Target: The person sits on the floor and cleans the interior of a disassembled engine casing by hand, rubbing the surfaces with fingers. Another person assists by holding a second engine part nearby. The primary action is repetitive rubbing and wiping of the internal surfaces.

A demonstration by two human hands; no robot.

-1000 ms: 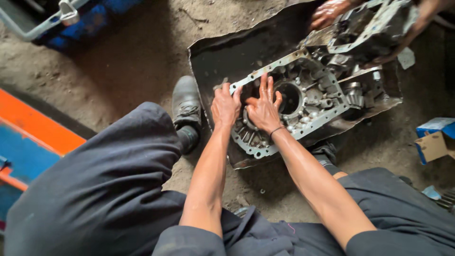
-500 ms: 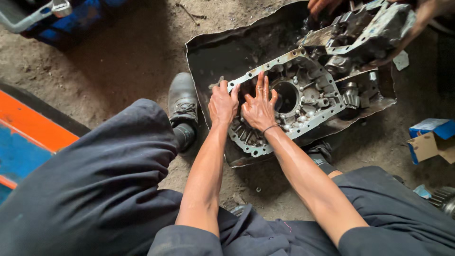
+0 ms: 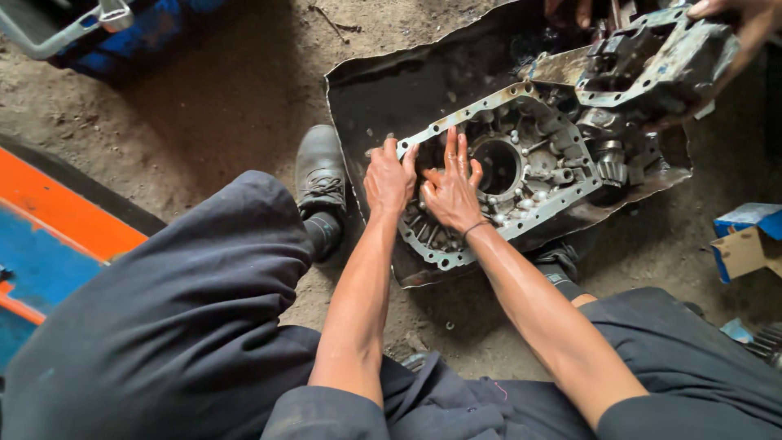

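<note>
I have both hands on the casing (image 3: 521,175), lying on the tray (image 3: 383,90) at 12 o'clock. My left hand (image 3: 389,181) curls over its rim; my right hand (image 3: 450,193) lies flat, fingers spread, gripping nothing. Seemingly seating it; next calls for even pressure.

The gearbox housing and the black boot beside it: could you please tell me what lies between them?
In the head view, the raised edge of the dark metal sheet under the gearbox housing lies between it and the black boot; then a bare strip of dirt floor.
</note>
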